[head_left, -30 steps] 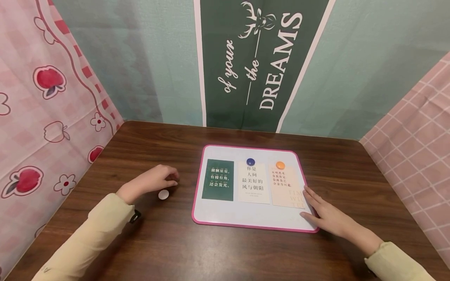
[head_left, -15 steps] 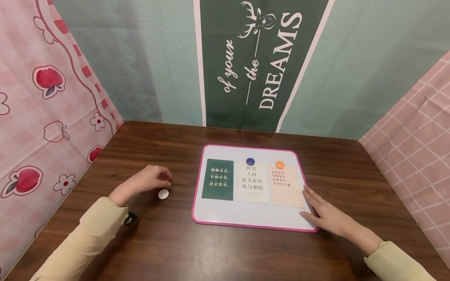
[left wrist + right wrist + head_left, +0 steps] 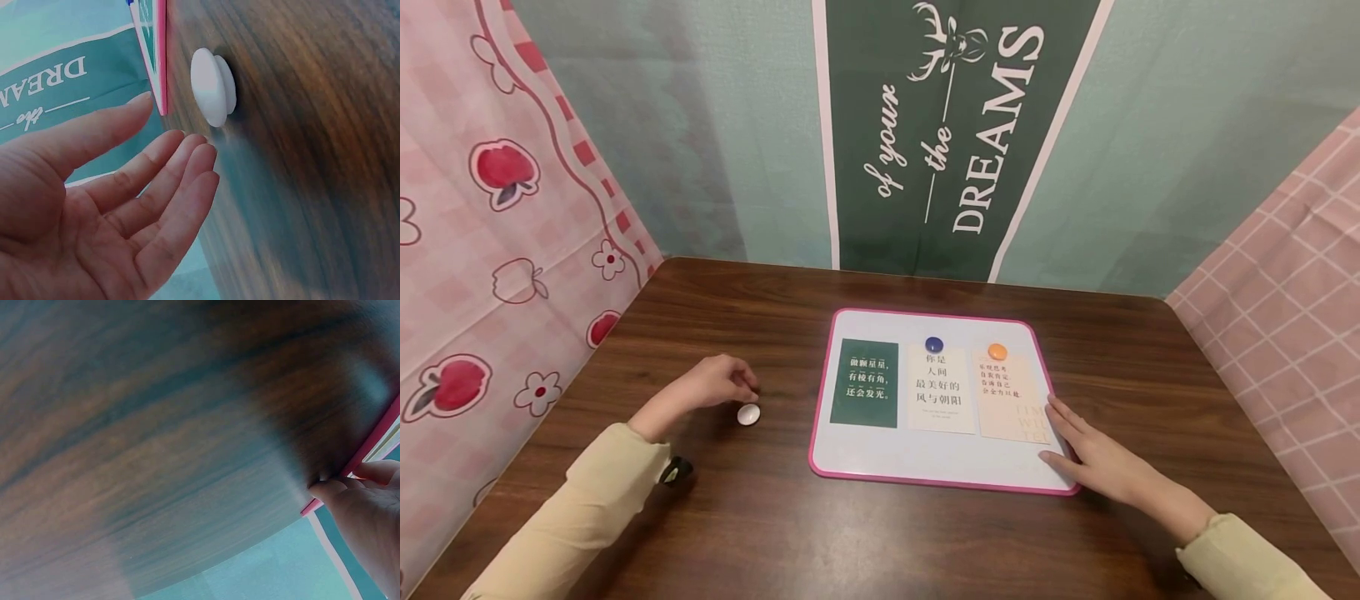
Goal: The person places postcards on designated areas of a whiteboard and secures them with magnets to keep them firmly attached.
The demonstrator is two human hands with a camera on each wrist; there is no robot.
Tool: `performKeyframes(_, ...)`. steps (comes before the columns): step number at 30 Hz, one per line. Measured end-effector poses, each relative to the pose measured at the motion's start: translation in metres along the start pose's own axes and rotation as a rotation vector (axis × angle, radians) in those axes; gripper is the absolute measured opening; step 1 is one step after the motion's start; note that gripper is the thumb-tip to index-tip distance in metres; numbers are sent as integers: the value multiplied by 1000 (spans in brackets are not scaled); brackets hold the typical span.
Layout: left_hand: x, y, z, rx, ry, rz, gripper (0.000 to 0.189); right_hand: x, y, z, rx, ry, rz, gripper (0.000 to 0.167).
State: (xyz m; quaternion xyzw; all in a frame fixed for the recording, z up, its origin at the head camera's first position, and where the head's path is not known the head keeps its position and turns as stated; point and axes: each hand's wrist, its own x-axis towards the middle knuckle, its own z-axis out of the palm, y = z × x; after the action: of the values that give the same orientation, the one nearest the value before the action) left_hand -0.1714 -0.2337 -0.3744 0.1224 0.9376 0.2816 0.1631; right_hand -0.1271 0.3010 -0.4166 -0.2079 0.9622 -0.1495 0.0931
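My left hand [image 3: 717, 382], its fingers loosely bent with nothing between them, hovers just behind a round white magnet [image 3: 748, 414] on the wooden table. In the left wrist view the magnet [image 3: 212, 89] shows a wide cap over a narrower base, a little beyond the fingertips. My right hand [image 3: 1101, 458] rests at the right edge of a pink-rimmed whiteboard [image 3: 925, 463], fingers along the rim and thumb on the white face. Three cards lie on the board: a green card [image 3: 867, 412], a white card [image 3: 940, 408] and a peach card [image 3: 1000, 421].
A blue magnet [image 3: 934, 345] sits at the top of the white card, an orange magnet [image 3: 997, 352] at the top of the peach one. The brown table [image 3: 880, 542] meets a teal curtain [image 3: 760, 150] behind and pink cloths on both sides.
My left hand has drawn back slightly to the left, passing behind the white magnet, which stays in place. The right hand and the whiteboard have not moved.
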Motion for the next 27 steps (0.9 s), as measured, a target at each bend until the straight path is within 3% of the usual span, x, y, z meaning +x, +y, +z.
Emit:
performKeyframes(4,-1,-1,3,-43,-18,-55,17,0,0,0,-3,-1,2,81)
performKeyframes(12,-4,-2,7,-88,-36,-89,16,0,0,0,-1,-2,-3,81)
performKeyframes(21,-3,-2,11,-27,-15,-85,16,0,0,0,0,3,2,81)
performKeyframes(27,-2,-2,12,-73,-40,-92,13,0,0,0,-8,7,-3,81)
